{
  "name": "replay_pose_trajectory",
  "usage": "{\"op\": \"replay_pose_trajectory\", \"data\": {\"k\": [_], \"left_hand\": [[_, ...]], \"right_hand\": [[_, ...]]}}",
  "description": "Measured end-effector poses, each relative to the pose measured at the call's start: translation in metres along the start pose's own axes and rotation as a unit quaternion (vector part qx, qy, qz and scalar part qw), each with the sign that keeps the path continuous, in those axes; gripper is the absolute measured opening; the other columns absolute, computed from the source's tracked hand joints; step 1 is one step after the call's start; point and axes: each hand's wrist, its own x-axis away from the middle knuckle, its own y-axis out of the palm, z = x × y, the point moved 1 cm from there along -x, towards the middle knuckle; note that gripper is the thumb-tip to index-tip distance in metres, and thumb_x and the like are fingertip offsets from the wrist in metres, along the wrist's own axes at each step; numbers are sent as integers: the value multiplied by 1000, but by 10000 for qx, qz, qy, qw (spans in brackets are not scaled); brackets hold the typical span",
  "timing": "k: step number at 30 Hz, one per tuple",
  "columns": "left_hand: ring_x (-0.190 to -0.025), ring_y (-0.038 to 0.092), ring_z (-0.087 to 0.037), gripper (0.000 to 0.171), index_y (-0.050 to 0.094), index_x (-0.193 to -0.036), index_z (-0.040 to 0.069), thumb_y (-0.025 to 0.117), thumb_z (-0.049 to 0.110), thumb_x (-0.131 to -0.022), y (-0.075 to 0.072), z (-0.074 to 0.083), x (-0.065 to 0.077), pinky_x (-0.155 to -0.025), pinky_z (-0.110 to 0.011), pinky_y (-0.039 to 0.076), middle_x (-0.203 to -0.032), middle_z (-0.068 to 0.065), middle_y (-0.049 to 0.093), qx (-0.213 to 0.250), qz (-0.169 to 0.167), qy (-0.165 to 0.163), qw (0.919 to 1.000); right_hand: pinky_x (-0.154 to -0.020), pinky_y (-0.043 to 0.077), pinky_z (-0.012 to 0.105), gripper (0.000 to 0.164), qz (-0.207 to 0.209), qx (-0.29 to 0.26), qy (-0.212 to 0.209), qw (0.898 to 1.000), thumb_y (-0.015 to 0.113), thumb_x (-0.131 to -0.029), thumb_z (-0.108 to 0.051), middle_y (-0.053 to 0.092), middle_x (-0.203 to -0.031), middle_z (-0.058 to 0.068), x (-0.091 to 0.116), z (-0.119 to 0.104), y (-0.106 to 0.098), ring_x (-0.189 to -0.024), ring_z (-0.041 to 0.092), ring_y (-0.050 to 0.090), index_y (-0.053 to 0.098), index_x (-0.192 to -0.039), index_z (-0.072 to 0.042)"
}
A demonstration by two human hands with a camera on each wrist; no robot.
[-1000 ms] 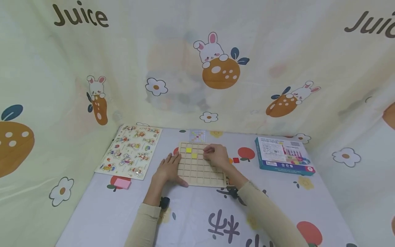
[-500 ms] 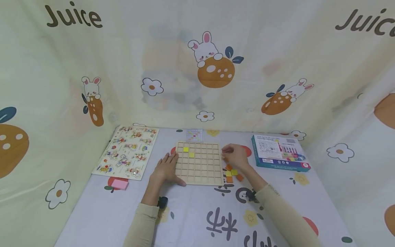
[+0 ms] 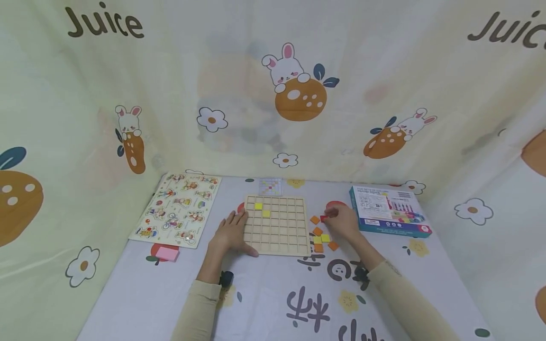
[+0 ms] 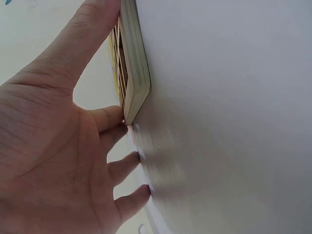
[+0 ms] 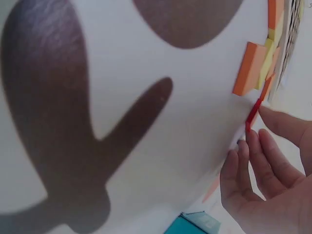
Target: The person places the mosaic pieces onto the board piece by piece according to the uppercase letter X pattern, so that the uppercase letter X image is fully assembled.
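A wooden grid board (image 3: pixel 279 232) lies flat on the table, with a yellow tile (image 3: pixel 259 206) and a second yellow tile (image 3: pixel 266 214) in its upper left cells. Spread along the board's left side, my left hand (image 3: pixel 230 235) touches it with thumb and fingers extended. To the board's right, my right hand (image 3: pixel 344 220) pinches a red square tile (image 5: pixel 254 112) between thumb and fingertips, low at the tabletop. Beside that hand lie several loose orange tiles (image 3: pixel 317 231) and yellow tiles (image 3: pixel 325 238). Part of the red tile is covered by the fingers.
Behind the board lies a small pattern card (image 3: pixel 270 186). A picture puzzle board (image 3: pixel 179 208) and a pink block (image 3: pixel 168 254) are on the left. At the right sits a teal-edged box (image 3: pixel 390 213). A printed curtain (image 3: pixel 239 71) hangs behind.
My right hand has moved right, from above the board's upper right part to the loose tiles, and now has the red tile. The left hand stays at the board's side.
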Motion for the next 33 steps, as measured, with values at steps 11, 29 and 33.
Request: {"op": "replay_pose_trajectory", "data": {"k": [11, 29, 33], "left_hand": [[-160, 10, -41, 140, 22, -166, 4, 95, 63, -62, 3, -4, -2, -127, -61, 15, -174, -13, 16, 77, -79, -3, 9999], [-160, 9, -41, 139, 22, -166, 5, 96, 61, -62, 1, -1, -2, -128, -61, 14, -174, -13, 17, 102, -79, -12, 9999], [-160, 10, -42, 140, 22, -166, 4, 95, 62, -61, 3, -3, -4, -127, -62, 14, -174, -13, 17, 51, -76, -17, 10000]], "right_hand": [[-88, 58, 40, 29, -56, 139, -52, 9999, 82, -88, -9, 74, -106, 12, 0, -4, -3, -96, 28, 67, 73, -116, -7], [-73, 58, 32, 25, -50, -684, -499, 9964, 81, -91, -14, 75, -103, 8, 2, -32, 3, -88, 26, 69, 76, -115, -8], [-66, 59, 30, 23, -246, -873, -583, 9942, 83, -90, -15, 76, -102, 4, 2, -38, 17, -82, 23, 71, 77, -113, -12]]}}
